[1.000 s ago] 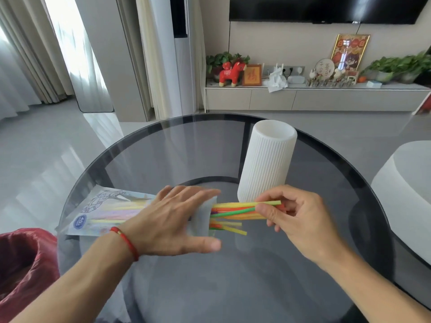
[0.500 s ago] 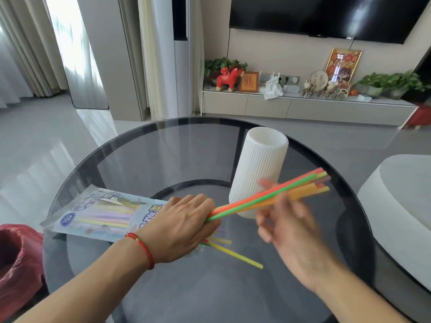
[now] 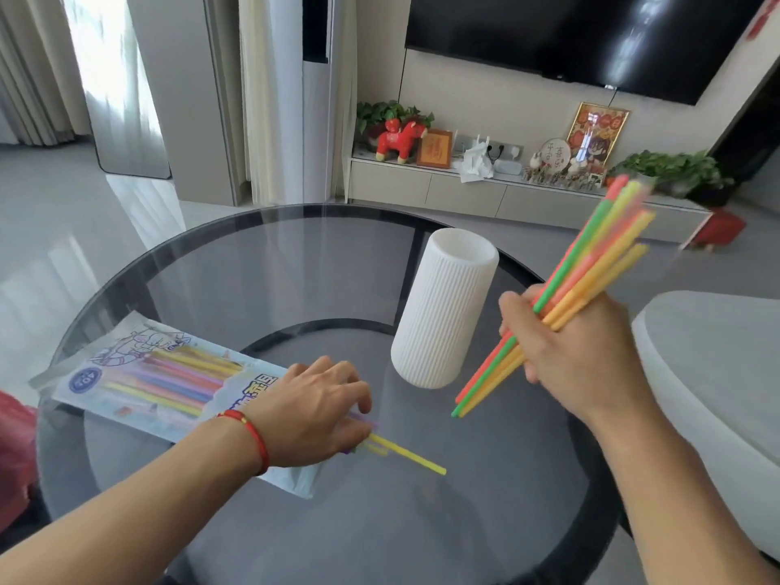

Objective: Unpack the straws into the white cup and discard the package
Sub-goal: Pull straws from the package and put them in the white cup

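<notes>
A tall white ribbed cup (image 3: pixel 445 310) stands upright near the middle of the round glass table (image 3: pixel 253 263). My right hand (image 3: pixel 565 352) grips a bundle of coloured straws (image 3: pixel 591 263), lifted and tilted, to the right of the cup. The printed straw package (image 3: pixel 156 373) lies flat at the left with several straws still inside. My left hand (image 3: pixel 316 411) rests on the package's open end, fingers bent over it. A few loose straws (image 3: pixel 405 456), yellow and purple, stick out from under that hand onto the glass.
A red bag (image 3: pixel 12 449) shows at the left edge beside the table. A pale rounded seat (image 3: pixel 709 356) stands close on the right. A low cabinet (image 3: pixel 464 192) with ornaments and plants runs along the far wall.
My right hand has pulled the straw bundle fully out of the package and raised it to the right, tilting it more upright. The left hand stayed on the package.
</notes>
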`<action>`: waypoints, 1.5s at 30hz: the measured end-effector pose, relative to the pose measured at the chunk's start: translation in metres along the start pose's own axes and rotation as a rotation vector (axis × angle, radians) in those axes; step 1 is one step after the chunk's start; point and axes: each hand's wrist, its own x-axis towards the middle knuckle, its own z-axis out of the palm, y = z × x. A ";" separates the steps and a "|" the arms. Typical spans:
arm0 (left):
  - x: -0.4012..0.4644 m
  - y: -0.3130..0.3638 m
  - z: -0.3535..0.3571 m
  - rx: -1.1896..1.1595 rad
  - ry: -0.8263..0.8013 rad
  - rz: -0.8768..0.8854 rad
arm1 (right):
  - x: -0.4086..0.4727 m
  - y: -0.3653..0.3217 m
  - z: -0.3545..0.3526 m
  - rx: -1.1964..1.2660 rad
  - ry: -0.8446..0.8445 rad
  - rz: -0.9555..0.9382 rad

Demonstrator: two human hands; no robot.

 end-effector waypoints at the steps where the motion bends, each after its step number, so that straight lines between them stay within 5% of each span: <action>1: 0.000 0.000 0.002 0.001 0.002 -0.001 | -0.002 0.002 0.011 -0.047 -0.059 0.014; 4: -0.001 -0.002 0.004 -0.017 -0.001 0.004 | -0.011 0.010 0.033 -0.078 -0.209 0.082; 7: -0.001 -0.002 0.004 -0.037 0.007 0.001 | -0.015 0.018 0.031 -0.005 -0.178 0.115; 14: 0.004 -0.002 0.005 -0.095 0.042 -0.031 | -0.001 -0.001 0.003 0.864 0.058 0.347; 18: 0.003 -0.004 0.006 -0.123 0.062 -0.027 | 0.034 -0.026 -0.011 1.068 0.236 0.337; 22: 0.004 -0.005 0.008 -0.137 0.065 -0.029 | 0.063 -0.039 -0.019 0.828 0.417 0.224; 28: 0.005 -0.007 0.008 -0.144 0.060 -0.022 | 0.077 -0.040 -0.007 0.393 0.407 0.107; 38: 0.006 -0.009 0.008 -0.139 0.059 -0.017 | 0.086 -0.040 -0.018 0.577 0.519 0.195; 45: 0.004 -0.007 0.004 -0.139 0.036 -0.020 | 0.089 -0.036 -0.003 0.464 0.360 0.183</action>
